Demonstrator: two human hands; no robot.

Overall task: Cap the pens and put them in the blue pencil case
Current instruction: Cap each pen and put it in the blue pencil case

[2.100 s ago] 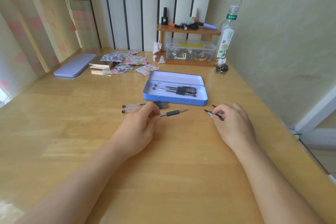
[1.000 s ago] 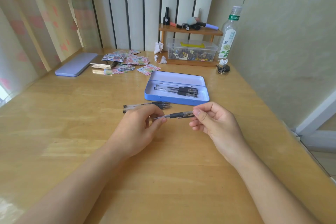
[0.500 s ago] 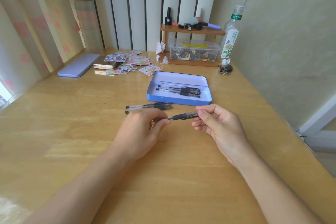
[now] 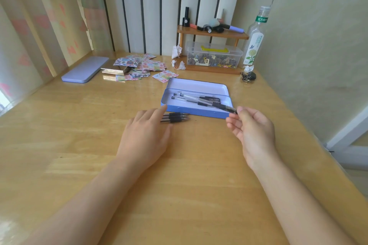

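The open blue pencil case (image 4: 201, 110) lies on the wooden desk ahead of me, with a couple of capped black pens (image 4: 197, 98) inside. My right hand (image 4: 252, 132) pinches the capped end of another black pen (image 4: 219, 106), which slants over the case's front right part. My left hand (image 4: 144, 137) rests flat on the desk with fingers spread, covering the rear ends of two uncapped pens (image 4: 176, 118) that lie just in front of the case.
The case's lid (image 4: 83, 68) lies at the far left. Patterned cards (image 4: 139, 66) and a small metal box (image 4: 115, 70) sit behind. A wooden shelf (image 4: 212, 34), a clear plastic box (image 4: 214, 56) and a bottle (image 4: 254, 40) stand at the back right by the wall.
The cap went onto the pen between both hands. My left hand let go and dropped onto the loose pens. My right hand carried the capped pen over to the case.
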